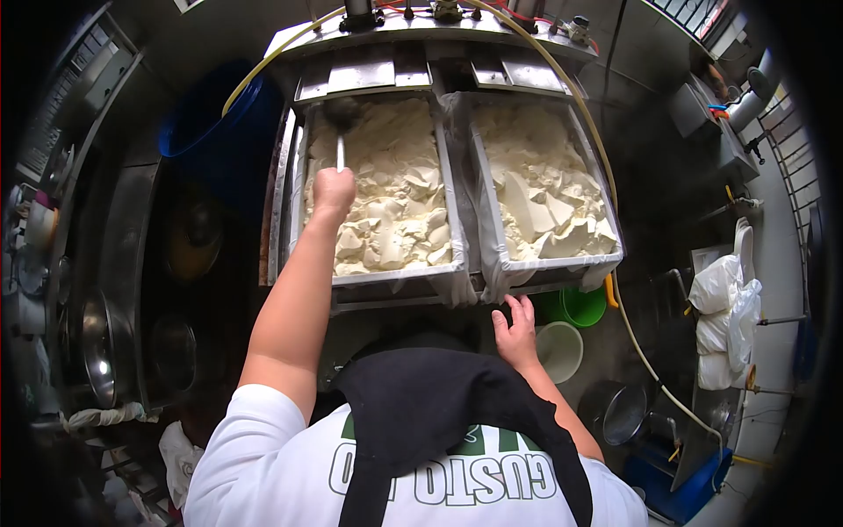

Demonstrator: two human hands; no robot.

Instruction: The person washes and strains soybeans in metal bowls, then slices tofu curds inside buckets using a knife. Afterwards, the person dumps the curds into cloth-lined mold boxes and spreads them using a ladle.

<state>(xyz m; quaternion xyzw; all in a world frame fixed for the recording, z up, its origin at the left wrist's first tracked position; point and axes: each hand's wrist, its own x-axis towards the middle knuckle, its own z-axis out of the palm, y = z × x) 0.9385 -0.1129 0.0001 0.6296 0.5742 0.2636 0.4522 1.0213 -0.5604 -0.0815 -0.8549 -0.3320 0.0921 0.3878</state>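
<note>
My left hand point(333, 189) is wrapped around the handle of a ladle point(341, 151). The ladle's dark, rounded bowl is at the far left corner of the left cloth-lined box frame point(457, 215), over the curd. Broken, creamy-white curd point(386, 230), which looks like tofu, fills this frame, in larger chunks towards the front. More of the same curd point(536, 206) fills the right cloth-lined box frame point(562, 263). My right hand point(518, 332) is at the near edge between the frames, fingers apart and holding nothing; whether its fingertips touch the edge I cannot tell.
Metal press equipment point(430, 39) stands behind the frames. A yellowish hose point(606, 162) curves down the right side. A green bucket point(584, 307) and a whitish bucket point(559, 351) stand below right. A large blue tub point(189, 132) is at left, and white bags point(724, 299) hang at right.
</note>
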